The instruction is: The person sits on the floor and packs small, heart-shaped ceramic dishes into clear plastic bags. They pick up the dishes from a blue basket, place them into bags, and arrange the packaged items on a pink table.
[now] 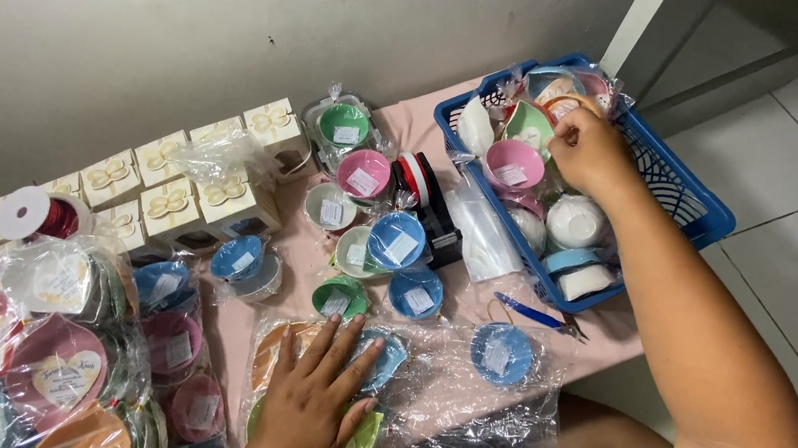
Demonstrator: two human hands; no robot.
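Left hand [313, 401] flat, fingers spread, pressing down on crinkly clear plastic wrap [460, 398] w/ small round bowls under it, near edge of counter [410, 121]; yellow-green bowl [358, 441] just beside thumb side, partly under palm. Nothing pinched there.

Right hand [592, 153] reaching far right into blue plastic basket [707, 212], lattice walls, rounded corners. Fingers curled together among wrapped bowls; cannot tell what exactly is pinched. Pink bowl [512, 163] just left of grip, white bowl [572, 220] just near side of it.

Middle of counter: loose glossy bowls, round, blue/green/pink/white, each w/ small white label. Tape dispenser [426, 202], black w/ red-white roll, between bowls & basket. Blue-handled snips [538, 316] near basket's near wall.

Far left: cream card boxes [165, 192] w/ bow print, red ribbon spool [39, 213]. Near left: stacked wrapped bowls w/ heart-shaped tags [57, 371].

Counter crowded; small bare patch of pink cloth betw. left hand & snips. Basket overhangs right edge.
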